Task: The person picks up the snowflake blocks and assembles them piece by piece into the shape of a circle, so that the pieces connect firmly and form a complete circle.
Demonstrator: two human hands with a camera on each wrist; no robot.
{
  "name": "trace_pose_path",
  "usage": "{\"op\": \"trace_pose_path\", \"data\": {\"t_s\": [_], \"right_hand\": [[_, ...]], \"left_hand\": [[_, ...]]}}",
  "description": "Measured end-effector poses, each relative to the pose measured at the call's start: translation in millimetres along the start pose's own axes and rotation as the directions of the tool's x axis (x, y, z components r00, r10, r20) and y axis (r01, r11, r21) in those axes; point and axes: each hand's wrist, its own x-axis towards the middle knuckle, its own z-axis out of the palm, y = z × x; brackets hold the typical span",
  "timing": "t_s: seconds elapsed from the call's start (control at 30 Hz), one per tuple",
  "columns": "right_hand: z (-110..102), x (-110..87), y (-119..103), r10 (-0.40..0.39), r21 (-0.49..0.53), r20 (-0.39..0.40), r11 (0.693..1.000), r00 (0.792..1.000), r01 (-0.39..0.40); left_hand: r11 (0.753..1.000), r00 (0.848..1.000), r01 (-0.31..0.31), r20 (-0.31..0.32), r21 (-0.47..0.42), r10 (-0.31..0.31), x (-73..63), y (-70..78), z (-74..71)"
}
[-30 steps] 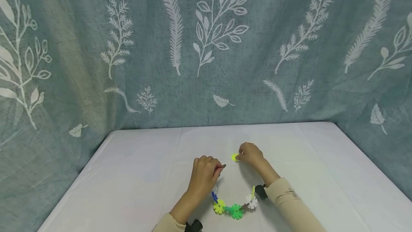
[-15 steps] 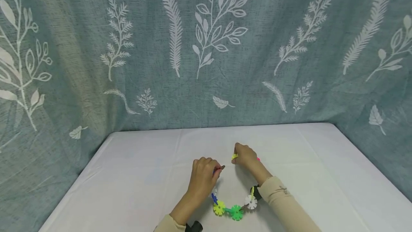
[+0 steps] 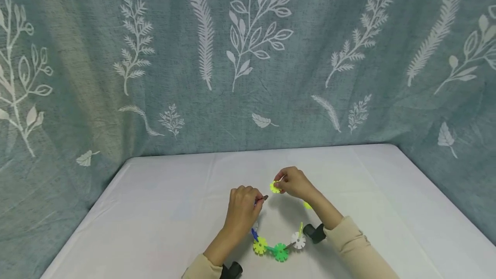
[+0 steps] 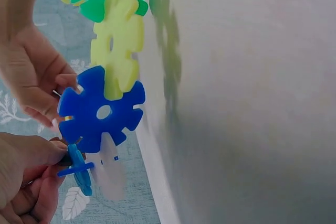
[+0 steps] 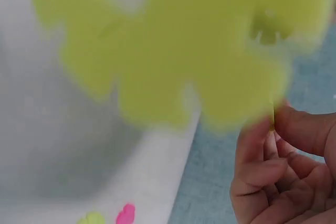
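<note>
My left hand [image 3: 243, 208] pinches the brown end piece [image 3: 265, 197] of a chain of notched, flower-shaped plastic discs. The chain curves toward me in the head view, through a blue disc [image 4: 102, 111], a yellow disc [image 4: 118, 45], a green disc [image 3: 280, 252] and a white disc [image 3: 298, 240], to an edge-on yellow disc [image 3: 301, 228] at its other end. Just right of the brown piece, my right hand [image 3: 295, 183] holds a loose yellow disc [image 3: 274, 187] between thumb and fingers. The chain's yellow end looms blurred in the right wrist view.
Another yellow disc [image 3: 308, 205] lies beside my right forearm. A pink disc [image 5: 126, 214] is close to a yellow one [image 5: 92, 218] on the white-covered table [image 3: 174, 218]. Behind the table hangs a leaf-patterned blue-green curtain [image 3: 186, 55].
My right hand has moved left with the yellow disc, closer to the brown piece, and turned the disc's face into view. My left hand keeps its hold on the chain.
</note>
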Motion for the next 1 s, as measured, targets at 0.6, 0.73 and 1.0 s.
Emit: {"op": "trace_pose_path", "data": {"t_s": [0.6,0.73,1.0], "right_hand": [[12,-10.2,-5,0.063,0.157,-0.045,0.986,0.997,-0.055],[14,-12.0,-5,0.059,0.152,-0.062,0.987,0.996,-0.049],[21,-17.3,-12,0.117,0.226,-0.112,0.970,0.987,-0.089]], "left_hand": [[1.000,1.000,0.006,-0.014,0.002,-0.006,1.1,-0.9,-0.1],[1.000,1.000,0.001,-0.019,-0.011,-0.002,0.6,-0.1,0.5],[0.999,0.997,-0.054,-0.049,-0.004,0.054,0.7,-0.7,2.6]]}}
